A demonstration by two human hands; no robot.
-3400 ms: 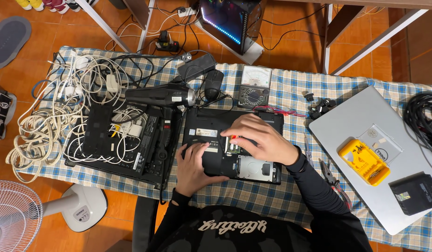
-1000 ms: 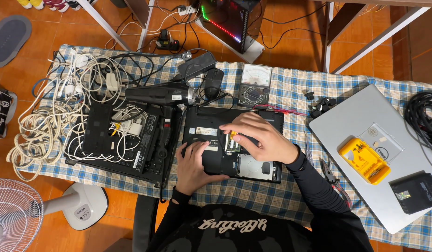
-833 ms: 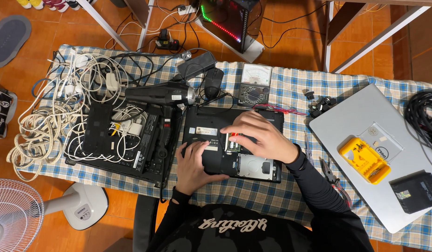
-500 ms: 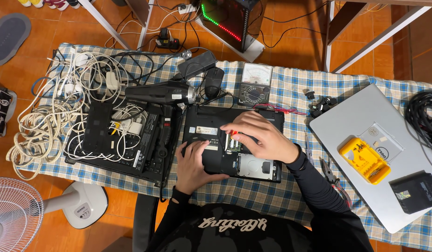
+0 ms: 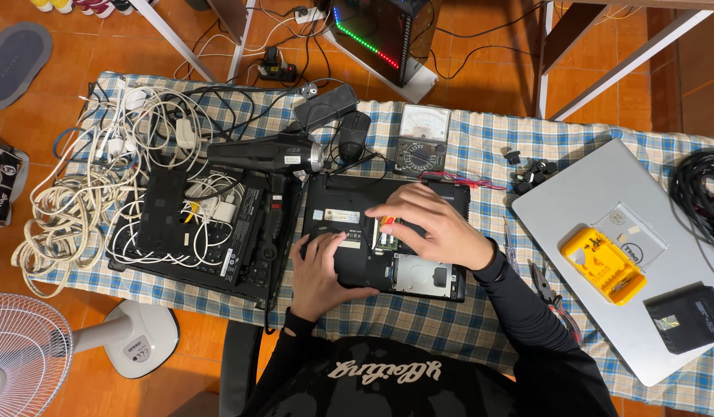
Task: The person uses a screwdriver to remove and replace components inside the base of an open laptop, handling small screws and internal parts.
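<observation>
Head | left hand (image 5: 320, 270) flat on black laptop (image 5: 349, 239) | right hand (image 5: 434, 228) pinching screwdriver (image 5: 385, 222)

Even, warm indoor light falls from overhead, and the picture is sharp throughout. Shadows under both hands are soft and short. Right of the right hand's grip, the silver laptop lid (image 5: 604, 232) shows mild sheen. Edges bow slightly.

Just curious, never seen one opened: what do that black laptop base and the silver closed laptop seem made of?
The black laptop base looks like matte plastic: dull, no glare. The silver closed laptop looks like brushed metal or painted plastic; its even satin sheen leaves that open.
</observation>
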